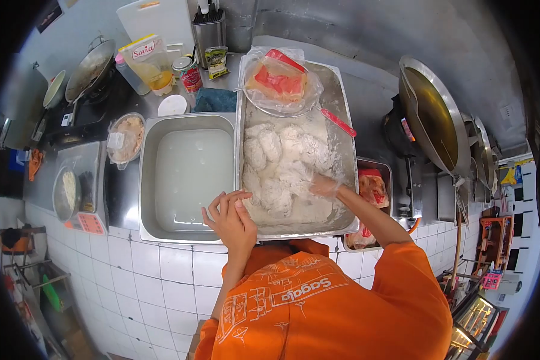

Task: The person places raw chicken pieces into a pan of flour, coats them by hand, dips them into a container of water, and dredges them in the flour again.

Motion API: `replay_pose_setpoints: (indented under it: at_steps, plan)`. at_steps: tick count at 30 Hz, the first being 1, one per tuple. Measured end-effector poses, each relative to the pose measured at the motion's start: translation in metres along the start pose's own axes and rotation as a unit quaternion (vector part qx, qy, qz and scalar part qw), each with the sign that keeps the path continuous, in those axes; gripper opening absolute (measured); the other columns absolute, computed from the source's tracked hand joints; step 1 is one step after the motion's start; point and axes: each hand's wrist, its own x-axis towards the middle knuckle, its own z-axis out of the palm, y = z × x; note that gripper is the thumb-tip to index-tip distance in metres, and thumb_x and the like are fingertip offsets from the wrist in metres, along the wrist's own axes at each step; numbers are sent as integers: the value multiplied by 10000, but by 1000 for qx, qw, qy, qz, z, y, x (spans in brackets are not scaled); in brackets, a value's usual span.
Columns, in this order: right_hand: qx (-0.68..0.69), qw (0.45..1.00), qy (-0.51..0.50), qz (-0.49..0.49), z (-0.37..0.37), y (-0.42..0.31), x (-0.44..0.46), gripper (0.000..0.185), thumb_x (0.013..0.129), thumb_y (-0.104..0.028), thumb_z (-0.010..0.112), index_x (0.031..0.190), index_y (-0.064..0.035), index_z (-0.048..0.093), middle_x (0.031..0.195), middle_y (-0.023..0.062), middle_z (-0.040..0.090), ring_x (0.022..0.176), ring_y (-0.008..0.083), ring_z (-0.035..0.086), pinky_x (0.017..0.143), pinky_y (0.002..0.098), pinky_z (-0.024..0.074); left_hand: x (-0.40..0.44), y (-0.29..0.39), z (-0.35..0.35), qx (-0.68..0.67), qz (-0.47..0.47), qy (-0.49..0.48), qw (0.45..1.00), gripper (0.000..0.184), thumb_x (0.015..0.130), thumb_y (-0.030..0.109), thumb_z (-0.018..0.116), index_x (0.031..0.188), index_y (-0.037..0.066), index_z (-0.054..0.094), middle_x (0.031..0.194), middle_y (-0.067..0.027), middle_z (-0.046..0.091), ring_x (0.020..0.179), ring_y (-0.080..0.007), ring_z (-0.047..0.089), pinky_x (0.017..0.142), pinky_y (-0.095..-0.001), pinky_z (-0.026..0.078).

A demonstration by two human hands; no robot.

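Note:
A metal tray of flour [336, 210] lies in front of me, with several flour-coated pieces [270, 144] in it that look like chicken. My right hand [323, 186], in a clear plastic glove, is down among the coated pieces at the tray's right side. Its fingers are hidden by the floury glove, so their grip does not show. My left hand [231, 219] is bare, fingers apart, at the near left rim of the flour tray. Beside it on the left stands a deep metal pan of cloudy liquid [195, 174].
A plate with a plastic bag [282, 81] and a red-handled tool [338, 122] lie over the tray's far end. At right are a large wok of oil [429, 120] and a tray of packed red meat [372, 186]. A scale [90, 222] stands at left.

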Motion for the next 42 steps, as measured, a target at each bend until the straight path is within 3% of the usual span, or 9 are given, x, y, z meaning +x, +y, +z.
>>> replay_pose_setpoints:
  at_steps: [2,5,10,19,26,29,30,35,42]
  plan:
    - [-102,987,69,-104,-10,-37,35,713,893,-139,574,1543,-89,284,1470,318,397,1321,426,453,1157,457,312,1,0,0,-12,-3,1,1000,329,1018,186,376,1002,192,705,1125,58,653,1252,-288,464,1138,-624,103]
    - [-337,934,103,62,-26,-6,83,699,844,-169,582,1476,14,346,1377,345,472,1263,410,517,1133,468,341,1,0,0,-6,0,2,1000,331,1012,182,380,995,192,711,1116,56,656,1251,-290,466,1137,-624,103]
    - [-375,890,-32,258,-30,92,181,758,832,-242,536,1464,115,317,1424,348,446,1327,447,461,1155,512,300,1,-1,2,4,-1,10,1000,333,1002,174,384,988,194,716,1113,54,658,1247,-289,472,1138,-624,105]
    - [-258,932,9,253,66,-11,78,1117,807,-422,687,1537,99,22,1484,427,288,1367,499,394,1136,503,348,3,0,1,-6,-6,4,1000,329,999,170,386,982,196,713,1110,45,655,1243,-289,476,1141,-620,106]
    - [6,943,-116,311,63,46,76,717,792,-231,722,1362,83,420,1329,266,553,1225,325,563,1049,373,449,2,-1,2,-6,-7,-4,1000,329,1002,171,382,985,197,710,1112,43,653,1235,-288,474,1142,-624,102]
    - [457,815,-143,325,77,201,86,434,817,-107,674,1214,54,606,1258,169,641,1142,284,608,1021,350,464,2,-1,1,-3,-3,0,1000,332,1004,171,380,983,198,710,1111,44,653,1234,-287,472,1143,-626,102]
    - [251,944,-147,154,53,179,82,450,846,-117,651,1274,1,580,1277,169,631,1155,275,596,1034,366,438,3,0,2,-4,-2,1,1000,332,1004,171,380,982,198,710,1110,45,653,1234,-287,472,1142,-626,103]
    - [-145,966,-190,95,-27,35,65,441,807,-9,620,1247,-27,604,1221,157,658,1108,272,619,1003,367,458,3,2,-1,11,-5,-6,1000,388,1029,188,322,982,194,707,1108,30,655,1246,-276,482,1157,-581,113]
    - [-26,997,77,-13,-26,-9,76,529,737,29,642,1261,-29,595,1165,209,660,1066,369,630,947,406,500,3,1,0,-8,-8,-4,1000,329,1001,172,385,972,191,712,1104,46,653,1237,-288,474,1137,-629,115]
